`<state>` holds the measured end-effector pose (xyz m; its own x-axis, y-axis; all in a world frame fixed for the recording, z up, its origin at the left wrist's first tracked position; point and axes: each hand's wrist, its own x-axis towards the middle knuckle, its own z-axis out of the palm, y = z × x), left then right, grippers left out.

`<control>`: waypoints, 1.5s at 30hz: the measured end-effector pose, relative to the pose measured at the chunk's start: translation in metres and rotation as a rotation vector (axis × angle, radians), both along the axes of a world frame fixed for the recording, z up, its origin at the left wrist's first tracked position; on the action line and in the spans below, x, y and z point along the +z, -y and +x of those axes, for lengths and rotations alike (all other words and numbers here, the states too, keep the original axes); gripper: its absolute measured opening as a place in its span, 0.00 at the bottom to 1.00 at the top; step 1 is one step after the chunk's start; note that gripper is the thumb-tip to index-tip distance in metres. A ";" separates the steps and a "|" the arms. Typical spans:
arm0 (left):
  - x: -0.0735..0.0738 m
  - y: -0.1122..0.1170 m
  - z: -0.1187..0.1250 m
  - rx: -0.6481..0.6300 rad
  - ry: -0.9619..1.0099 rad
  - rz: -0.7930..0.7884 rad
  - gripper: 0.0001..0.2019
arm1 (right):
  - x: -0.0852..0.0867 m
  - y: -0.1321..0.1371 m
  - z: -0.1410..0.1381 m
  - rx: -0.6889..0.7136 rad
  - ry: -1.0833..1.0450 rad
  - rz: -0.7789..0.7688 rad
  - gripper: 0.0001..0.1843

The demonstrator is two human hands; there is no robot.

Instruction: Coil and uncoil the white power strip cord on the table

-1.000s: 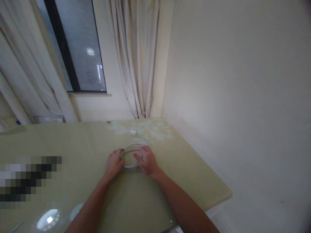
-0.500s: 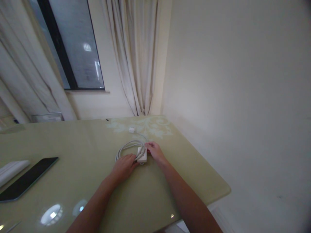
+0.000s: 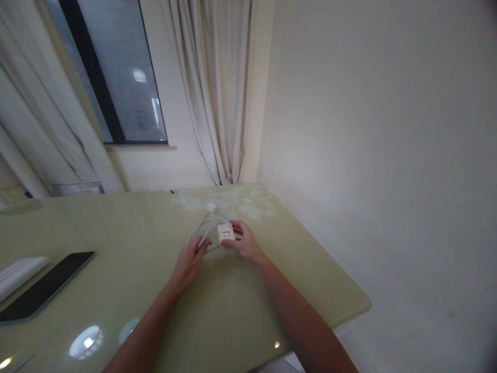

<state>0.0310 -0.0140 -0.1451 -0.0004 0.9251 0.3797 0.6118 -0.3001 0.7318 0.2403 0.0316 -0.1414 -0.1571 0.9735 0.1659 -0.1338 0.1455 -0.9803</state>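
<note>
Two bare forearms (image 3: pixel 303 311) with narrower wrists (image 3: pixel 262 264) and bare fingers (image 3: pixel 239 225)

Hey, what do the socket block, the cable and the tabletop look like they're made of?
Socket block: probably hard white plastic, with clean, straight edges. Cable: likely matte plastic or rubber sheathing, bending in smooth curves. Tabletop: glossy, perhaps glass, showing bright reflections.

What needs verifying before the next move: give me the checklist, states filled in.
1. Right hand gripping the socket block: ok.
2. Left hand holding the cable: ok.
3. Either hand free: not ok; both are occupied.
4. Plug clear of both hands: ok.
5. Cable free of tangles: cannot tell; strands overlap and the hands hide parts.
6. Dark flat object apart from the cable: ok.
</note>
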 end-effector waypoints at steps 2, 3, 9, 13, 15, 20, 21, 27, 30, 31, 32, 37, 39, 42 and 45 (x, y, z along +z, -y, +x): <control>0.004 0.003 -0.002 0.067 0.036 0.027 0.25 | -0.001 -0.005 0.002 -0.045 -0.111 -0.021 0.39; 0.006 0.005 -0.002 0.084 0.046 0.045 0.26 | -0.002 -0.008 0.002 -0.078 -0.169 -0.037 0.36; 0.008 0.016 0.000 -0.006 0.005 0.124 0.26 | -0.024 -0.027 0.008 -0.292 -0.330 -0.088 0.27; 0.004 0.021 0.005 -0.192 -0.131 0.165 0.27 | -0.029 -0.037 0.015 -0.401 -0.391 -0.090 0.26; 0.003 0.023 0.007 -0.325 -0.260 0.139 0.27 | -0.024 -0.037 0.018 -0.409 -0.426 -0.090 0.26; -0.003 0.025 0.023 -0.369 -0.511 -0.003 0.24 | 0.005 -0.017 0.012 -0.230 -0.478 -0.052 0.28; -0.005 0.025 0.027 -0.341 -0.546 -0.035 0.23 | 0.011 -0.011 0.009 -0.164 -0.476 -0.040 0.28; -0.011 0.015 0.030 -0.157 -0.632 -0.087 0.20 | 0.030 0.022 0.000 0.155 -0.451 -0.036 0.23; -0.010 0.009 0.018 -0.099 -0.648 -0.067 0.19 | 0.030 0.023 0.001 0.192 -0.510 -0.043 0.26; -0.008 0.008 0.015 -0.089 -0.652 -0.054 0.18 | 0.028 0.022 0.002 0.187 -0.531 -0.047 0.27; -0.007 0.006 0.013 -0.085 -0.656 -0.038 0.18 | 0.026 0.019 0.003 0.173 -0.551 -0.051 0.28; 0.002 0.006 0.012 -0.166 -0.657 0.055 0.14 | 0.013 0.000 0.011 0.017 -0.668 -0.077 0.28; 0.005 0.010 0.012 -0.228 -0.644 0.110 0.15 | 0.009 -0.011 0.018 -0.094 -0.724 -0.080 0.24; 0.004 0.018 0.007 -0.234 -0.573 0.302 0.16 | 0.004 -0.027 0.034 -0.314 -0.815 -0.086 0.15; 0.001 0.023 0.001 -0.002 -0.474 0.478 0.14 | -0.001 -0.041 0.055 -0.473 -0.867 -0.103 0.07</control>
<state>0.0317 -0.0369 -0.1446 0.2683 0.6551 0.7063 0.8334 -0.5256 0.1709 0.2948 0.0723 -0.1421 0.3869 0.9208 -0.0497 -0.7607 0.2882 -0.5816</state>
